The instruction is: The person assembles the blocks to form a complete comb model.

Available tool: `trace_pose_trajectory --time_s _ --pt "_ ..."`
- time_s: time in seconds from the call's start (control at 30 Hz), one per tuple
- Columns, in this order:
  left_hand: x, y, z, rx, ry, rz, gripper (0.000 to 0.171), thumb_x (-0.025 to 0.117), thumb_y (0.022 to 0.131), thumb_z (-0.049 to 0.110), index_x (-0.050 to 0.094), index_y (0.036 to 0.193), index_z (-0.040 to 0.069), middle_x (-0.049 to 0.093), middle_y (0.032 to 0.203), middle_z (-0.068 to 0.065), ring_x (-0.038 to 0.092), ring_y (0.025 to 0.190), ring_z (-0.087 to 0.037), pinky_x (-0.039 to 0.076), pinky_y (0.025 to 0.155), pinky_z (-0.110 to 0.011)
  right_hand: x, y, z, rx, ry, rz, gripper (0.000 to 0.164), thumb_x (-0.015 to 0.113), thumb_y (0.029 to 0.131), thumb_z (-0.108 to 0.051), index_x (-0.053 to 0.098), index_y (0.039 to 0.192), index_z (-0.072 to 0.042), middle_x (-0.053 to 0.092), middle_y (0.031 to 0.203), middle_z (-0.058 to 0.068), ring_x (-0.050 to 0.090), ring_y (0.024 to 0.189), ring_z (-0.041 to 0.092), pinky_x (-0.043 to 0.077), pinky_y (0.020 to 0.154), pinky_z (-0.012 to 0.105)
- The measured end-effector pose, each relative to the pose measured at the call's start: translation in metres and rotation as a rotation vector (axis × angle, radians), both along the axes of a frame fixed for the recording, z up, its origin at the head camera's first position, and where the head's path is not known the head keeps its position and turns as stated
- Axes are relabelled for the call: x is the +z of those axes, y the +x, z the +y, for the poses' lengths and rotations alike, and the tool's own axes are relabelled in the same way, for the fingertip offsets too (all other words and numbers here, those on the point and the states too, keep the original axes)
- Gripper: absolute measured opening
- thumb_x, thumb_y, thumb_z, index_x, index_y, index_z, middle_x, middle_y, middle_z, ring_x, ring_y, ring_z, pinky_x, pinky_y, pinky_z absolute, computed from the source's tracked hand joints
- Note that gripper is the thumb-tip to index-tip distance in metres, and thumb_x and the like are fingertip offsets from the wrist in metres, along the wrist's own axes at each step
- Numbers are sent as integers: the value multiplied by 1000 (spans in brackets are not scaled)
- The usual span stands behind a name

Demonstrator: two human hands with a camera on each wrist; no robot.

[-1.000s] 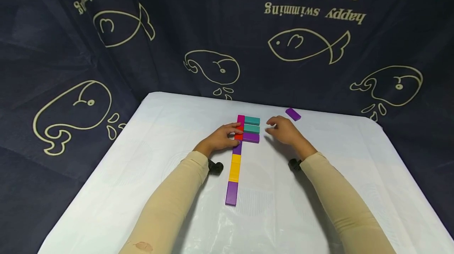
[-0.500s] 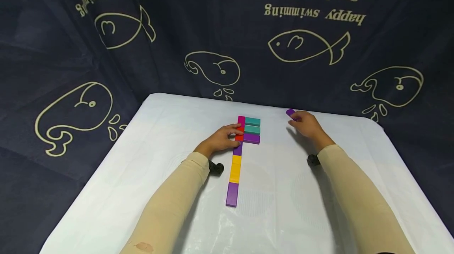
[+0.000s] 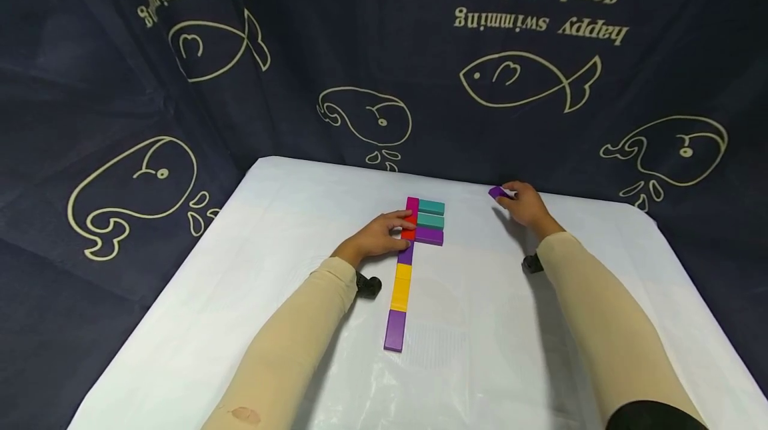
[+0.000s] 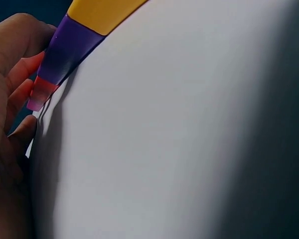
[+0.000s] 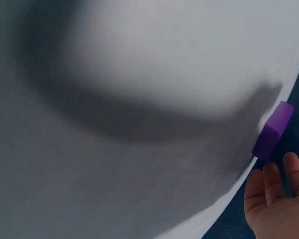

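Note:
In the head view, a vertical row of flat blocks runs from pink and red through dark purple and yellow to a purple block. My left hand rests its fingers on the red part, its thumb beside the dark purple block. At the far table edge, my right hand reaches a loose purple block, overlapping one end. The right wrist view shows a small gap between the visible fingers and this block, with the hand partly cut off.
Two teal blocks and a purple block lie sideways against the right of the row. All sit on a white-covered table. A dark printed cloth rises behind the far edge.
My right hand has moved away from beside the teal blocks, rightward and farther back, to the loose purple block. My left hand stays on the row. The head view has shifted slightly.

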State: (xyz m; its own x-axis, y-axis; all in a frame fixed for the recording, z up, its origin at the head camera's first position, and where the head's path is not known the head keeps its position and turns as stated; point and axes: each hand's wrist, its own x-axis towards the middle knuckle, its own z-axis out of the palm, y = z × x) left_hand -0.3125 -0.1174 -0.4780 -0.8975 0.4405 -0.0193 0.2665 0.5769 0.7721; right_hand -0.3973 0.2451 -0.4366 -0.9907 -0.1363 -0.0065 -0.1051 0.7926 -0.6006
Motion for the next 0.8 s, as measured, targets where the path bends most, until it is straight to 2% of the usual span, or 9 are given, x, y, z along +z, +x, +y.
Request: trace_pose_trajectory --time_s 0.13,0.3,0.43,0.63,0.8 --pt "0 0 -1 2 -2 0 41 73 89 20 68 129 18 36 156 10 28 145 -22 23 119 -42 -3 -7 0 13 12 -39 58 57 100 -28 39 145 5 36 146 31 40 130 45 33 109 59" --pt "2 1 0 -4 4 16 41 73 88 20 68 129 18 37 156 9 29 145 -21 24 118 -41 -6 -14 -1 -7 24 -67 58 57 101 -25 37 146 6 41 143 32 40 131 45 31 110 59" --pt "3 2 1 -11 -2 11 42 73 89 20 67 130 17 37 156 8 28 145 -21 23 119 -41 -8 -16 -3 -19 45 -67 53 56 100 -17 38 143 7 47 136 32 46 122 44 35 108 59" --pt "4 3 2 -14 -12 15 41 72 90 19 67 130 17 36 157 7 28 145 -21 23 119 -40 -11 -16 -7 -16 52 -53 50 58 98 -13 41 141 7 50 131 31 49 116 41 39 105 56" --pt "7 4 1 -6 -18 15 42 72 89 19 67 130 16 37 157 7 28 145 -22 23 119 -42 -5 -13 -13 11 9 -69 49 57 98 -11 42 141 6 49 132 29 53 111 39 49 94 50"
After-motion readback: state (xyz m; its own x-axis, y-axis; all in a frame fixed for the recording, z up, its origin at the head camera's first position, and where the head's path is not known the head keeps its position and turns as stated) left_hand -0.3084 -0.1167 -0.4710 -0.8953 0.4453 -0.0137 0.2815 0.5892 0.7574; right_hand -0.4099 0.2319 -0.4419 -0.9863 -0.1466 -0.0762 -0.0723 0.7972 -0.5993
